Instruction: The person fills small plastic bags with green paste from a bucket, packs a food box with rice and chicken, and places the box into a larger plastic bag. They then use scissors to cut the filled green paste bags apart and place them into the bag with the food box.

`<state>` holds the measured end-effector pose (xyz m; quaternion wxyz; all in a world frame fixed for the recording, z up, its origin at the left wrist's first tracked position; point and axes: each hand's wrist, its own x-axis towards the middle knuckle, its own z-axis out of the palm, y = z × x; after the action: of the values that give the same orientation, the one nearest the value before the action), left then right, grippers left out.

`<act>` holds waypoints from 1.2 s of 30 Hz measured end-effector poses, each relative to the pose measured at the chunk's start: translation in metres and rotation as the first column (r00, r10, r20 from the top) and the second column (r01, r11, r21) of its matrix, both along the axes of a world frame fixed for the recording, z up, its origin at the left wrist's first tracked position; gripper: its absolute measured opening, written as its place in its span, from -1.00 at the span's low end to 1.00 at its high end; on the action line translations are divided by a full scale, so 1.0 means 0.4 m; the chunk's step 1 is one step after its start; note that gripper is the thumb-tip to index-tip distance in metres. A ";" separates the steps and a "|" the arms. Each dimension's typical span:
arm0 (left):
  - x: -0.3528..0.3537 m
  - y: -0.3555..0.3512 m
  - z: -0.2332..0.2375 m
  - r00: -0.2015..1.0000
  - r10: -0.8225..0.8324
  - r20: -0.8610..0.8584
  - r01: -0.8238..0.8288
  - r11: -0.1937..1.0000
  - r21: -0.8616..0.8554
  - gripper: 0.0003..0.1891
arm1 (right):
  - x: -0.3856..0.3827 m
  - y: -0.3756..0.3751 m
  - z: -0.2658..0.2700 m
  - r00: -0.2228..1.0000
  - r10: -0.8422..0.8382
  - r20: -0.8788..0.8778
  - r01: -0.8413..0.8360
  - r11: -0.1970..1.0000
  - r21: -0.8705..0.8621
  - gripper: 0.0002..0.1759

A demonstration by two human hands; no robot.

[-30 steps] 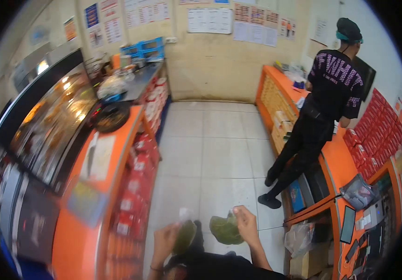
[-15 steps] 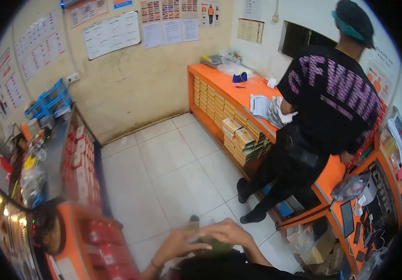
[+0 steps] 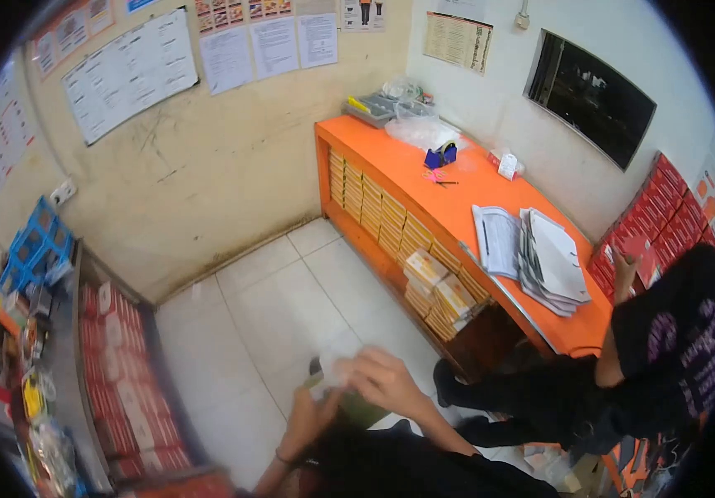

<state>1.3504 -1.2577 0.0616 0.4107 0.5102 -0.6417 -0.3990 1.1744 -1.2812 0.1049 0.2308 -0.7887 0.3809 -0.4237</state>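
My left hand (image 3: pixel 311 417) is at the bottom centre, its fingers bent and closed, a thin band on the wrist. Beside it on the right is my right hand (image 3: pixel 381 382), fingers curled in a pinch. Between the fingertips shows a small, pale, blurred item (image 3: pixel 337 370) that looks thin and whitish; its kind cannot be made out. An olive-green patch (image 3: pixel 361 411) lies just below my right hand, partly covered by it. Both hands are held in front of my dark clothing, above the tiled floor.
An orange counter (image 3: pixel 465 195) carries stacked papers (image 3: pixel 550 261), a blue tape dispenser (image 3: pixel 440 155) and a grey tray (image 3: pixel 374 108). Yellow boxes fill its shelf. A co-worker in black (image 3: pixel 656 349) stands right, one hand at red boxes (image 3: pixel 652 220). A shelf of red boxes (image 3: pixel 129 373) stands left.
My view has swung right and closer to the counter. My hands have come up slightly, the pale item now showing between them. The co-worker has turned and reaches to the red boxes.
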 end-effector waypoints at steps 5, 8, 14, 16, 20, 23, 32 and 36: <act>0.029 -0.463 -0.027 0.996 0.022 -0.091 0.001 0.967 0.253 -0.63 | -0.018 -0.399 -0.079 0.950 -0.313 -0.011 0.312 0.944 0.107 -0.84; 0.003 -0.737 0.017 0.944 0.078 0.320 -0.121 0.986 0.118 -0.48 | -0.060 -0.583 -0.073 0.906 -0.420 -0.053 0.423 0.894 0.145 -0.85; -0.094 -1.338 0.012 0.989 -0.142 -0.049 0.146 0.985 0.088 -0.45 | -0.223 -0.857 -0.132 0.688 -0.725 -0.028 0.685 0.636 0.355 -0.84; -0.153 -1.504 0.044 0.983 -0.183 -0.026 0.184 0.981 0.062 -0.47 | -0.307 -0.968 -0.176 0.623 -0.771 -0.132 0.706 0.482 0.519 -0.84; -0.331 -1.809 0.048 0.943 -0.264 -0.201 0.244 0.963 -0.118 -0.52 | -0.494 -1.264 -0.338 0.565 -0.816 -0.122 0.765 0.462 0.449 -0.75; -0.480 -2.021 0.033 0.948 -0.295 -0.122 0.284 0.954 -0.101 -0.53 | -0.631 -1.544 -0.472 0.494 -0.869 -0.023 0.828 0.462 0.317 -0.70; -0.844 -2.457 -0.131 0.890 -0.455 -0.019 0.453 0.883 0.118 -0.51 | -0.799 -1.895 -0.649 0.018 -0.953 -0.303 0.995 0.048 -0.091 -0.57; -0.946 -2.499 -0.195 0.839 -0.543 -0.040 0.542 0.840 -0.030 -0.53 | -0.791 -1.848 -0.665 0.098 -0.967 -0.233 0.995 0.095 0.022 -0.66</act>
<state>0.9719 -2.2572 -0.0164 0.3000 0.2947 -0.7536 -0.5051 0.8582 -2.0204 -0.1613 -0.0743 -0.3397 0.8616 -0.3698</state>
